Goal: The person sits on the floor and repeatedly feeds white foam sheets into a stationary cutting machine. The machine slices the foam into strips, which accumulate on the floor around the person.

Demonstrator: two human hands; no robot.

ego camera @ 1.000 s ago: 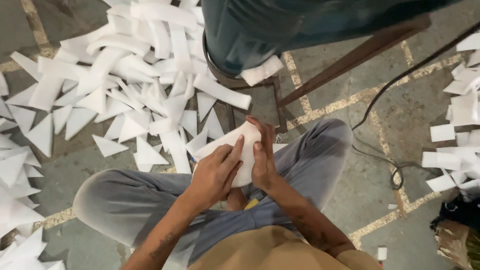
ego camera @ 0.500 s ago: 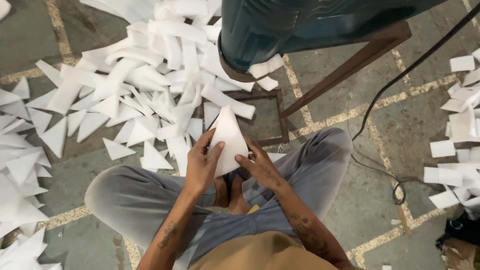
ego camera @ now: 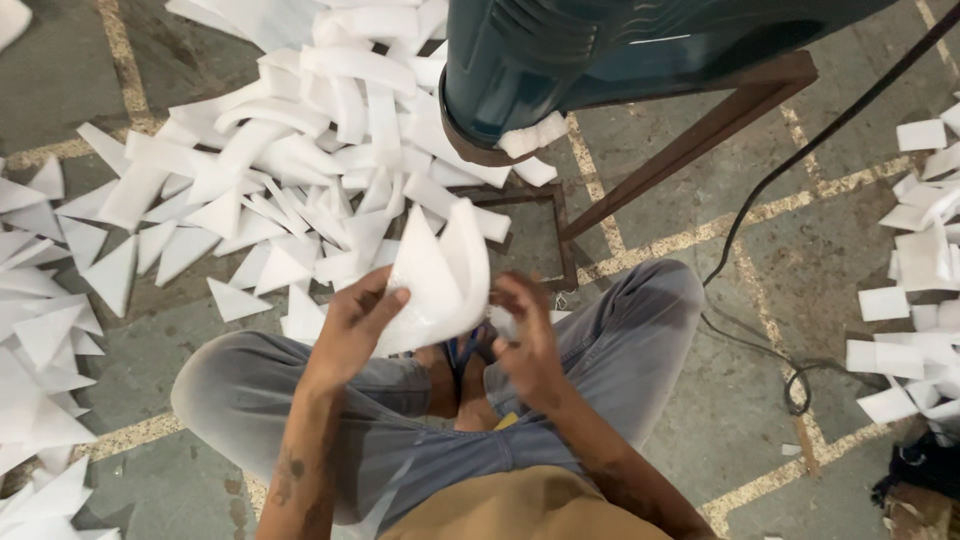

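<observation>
Seated cross-legged on the floor, the person pinches a curved white foam sheet piece [ego camera: 435,280] in the left hand [ego camera: 350,325], thumb over its lower edge, holding it above the lap. The right hand [ego camera: 525,335] is blurred, fingers loosely curled just beside the piece, apparently empty. Beyond lies a heap of white triangular and strip offcuts [ego camera: 290,190], under a dark teal machine body [ego camera: 560,60] on a brown metal frame [ego camera: 690,140].
</observation>
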